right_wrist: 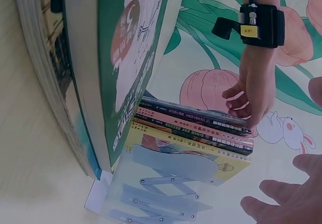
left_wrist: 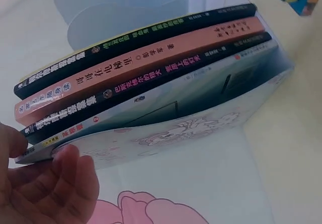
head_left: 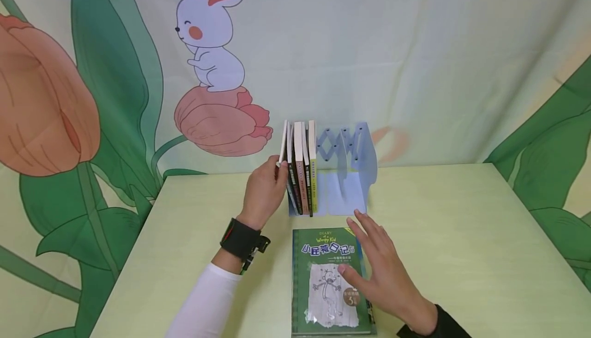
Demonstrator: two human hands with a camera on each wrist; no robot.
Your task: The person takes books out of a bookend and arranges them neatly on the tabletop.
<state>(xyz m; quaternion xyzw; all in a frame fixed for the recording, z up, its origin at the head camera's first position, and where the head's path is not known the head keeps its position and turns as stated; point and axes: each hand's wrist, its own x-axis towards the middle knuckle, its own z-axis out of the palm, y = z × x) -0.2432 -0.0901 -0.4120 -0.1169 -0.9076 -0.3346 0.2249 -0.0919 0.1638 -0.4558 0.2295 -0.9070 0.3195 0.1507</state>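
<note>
Several upright books lean together at the left side of a pale blue expandable book rack [head_left: 368,156]. My left hand [head_left: 264,190] is at the row's left end; in the left wrist view, its thumb and fingers pinch the corner of a thin pale-green book [left_wrist: 211,75] by the rack's end plate [left_wrist: 171,133]. Beside it stand black-spined books, a pink-spined book [left_wrist: 146,65] and a yellow book [right_wrist: 201,158]. My right hand [head_left: 383,271], fingers spread, hovers near the right side of a green comic-diary book [head_left: 323,248] lying flat, holding nothing.
Other books [right_wrist: 53,78] lie stacked under the green one, in front of the rack. The rack's right part has dividers [head_left: 342,158] and a crisscross metal back. Behind the pale table [head_left: 452,225] hangs a cloth [head_left: 323,45] printed with a rabbit and tulips.
</note>
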